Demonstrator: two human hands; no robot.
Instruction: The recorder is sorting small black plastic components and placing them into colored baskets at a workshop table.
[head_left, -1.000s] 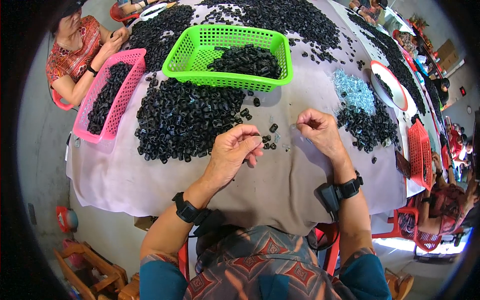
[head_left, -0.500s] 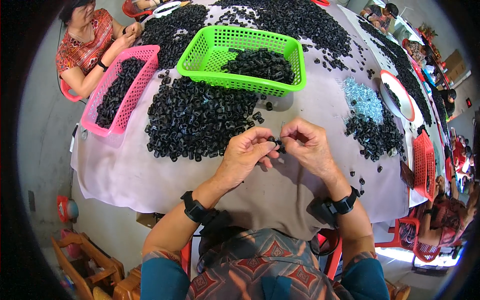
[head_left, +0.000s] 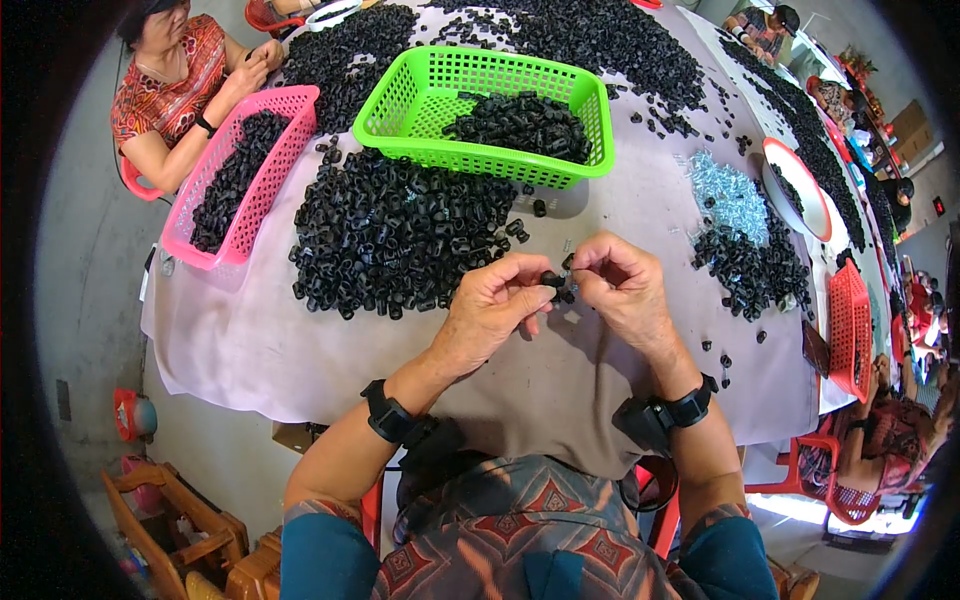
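Over the near part of the cloth-covered table, both my hands meet at a few small black plastic pieces. My left hand (head_left: 500, 305) pinches a black plastic piece (head_left: 551, 280) between thumb and index finger. Just right of it, my right hand (head_left: 628, 290) is closed at the fingertips, with another small black piece (head_left: 569, 262) at its thumb and forefinger. Small pale bits show beside the black pieces, too small to make out. A big heap of black plastic pieces (head_left: 390, 235) lies beyond my left hand. To the right is a pile of clear bluish small parts (head_left: 728, 195).
A green basket (head_left: 395, 140) with black pieces stands beyond the heap. Left is a pink basket (head_left: 300, 110); right are a red basket (head_left: 848, 325), a red-rimmed white bowl (head_left: 812, 215) and more black pieces (head_left: 755, 275). A person (head_left: 165, 100) sits at the far left, others at right.
My right hand has shifted slightly right, and a black piece now shows at its fingertips. The left hand keeps its pinch almost in place.
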